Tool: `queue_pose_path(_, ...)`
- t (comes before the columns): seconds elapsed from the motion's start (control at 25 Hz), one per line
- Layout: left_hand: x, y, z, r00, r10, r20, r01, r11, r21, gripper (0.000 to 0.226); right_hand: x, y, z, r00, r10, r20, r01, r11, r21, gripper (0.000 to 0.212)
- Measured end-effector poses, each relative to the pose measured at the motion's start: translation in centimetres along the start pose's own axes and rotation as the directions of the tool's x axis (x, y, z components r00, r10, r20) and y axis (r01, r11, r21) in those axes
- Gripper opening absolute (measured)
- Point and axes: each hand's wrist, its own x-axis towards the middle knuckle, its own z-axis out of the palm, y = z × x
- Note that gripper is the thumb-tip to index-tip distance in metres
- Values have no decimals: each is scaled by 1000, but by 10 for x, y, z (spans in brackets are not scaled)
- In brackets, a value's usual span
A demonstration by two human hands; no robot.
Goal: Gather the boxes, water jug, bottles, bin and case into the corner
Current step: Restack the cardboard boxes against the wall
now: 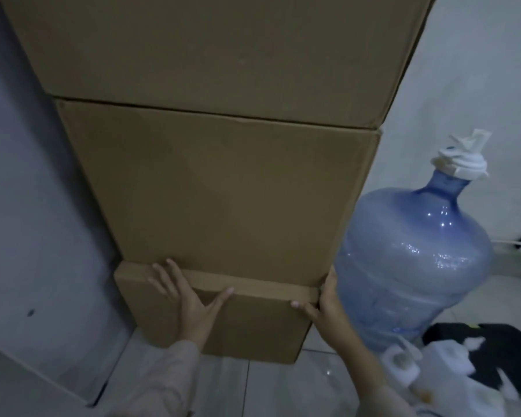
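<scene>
Three brown cardboard boxes are stacked in the corner: a bottom box (253, 323) on the floor, a middle box (217, 191) on it, and a top box (211, 46) reaching out of view. My left hand (187, 299) lies flat with spread fingers on the bottom box's front face. My right hand (322, 299) clasps that box's right front edge. A blue water jug (409, 257) with a white cap stands just right of the stack, touching my right wrist. White plastic bottles (418, 365) lie blurred on the floor at the lower right.
A grey wall (27, 206) runs close along the left of the stack. A black case or bag (494, 350) lies on the tiled floor (268, 389) behind the bottles. A white wall closes the right side.
</scene>
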Motion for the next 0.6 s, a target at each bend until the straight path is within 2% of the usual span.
queue_pose_path(0.16,11,-8,5,999,-29,-25,28,999,-35,148,13,5,6,998,-36,-45,36,999,5,74)
queue_pose_path(0.4,44,-23,-3,999,9,52,-9,1000,3,119,35,4,18,996,-38,-85,40,999,24,71)
queue_pose_path(0.6,57,-25,-4,994,45,96,-49,998,41,115,43,2,21,987,-41,-158,44,999,15,56)
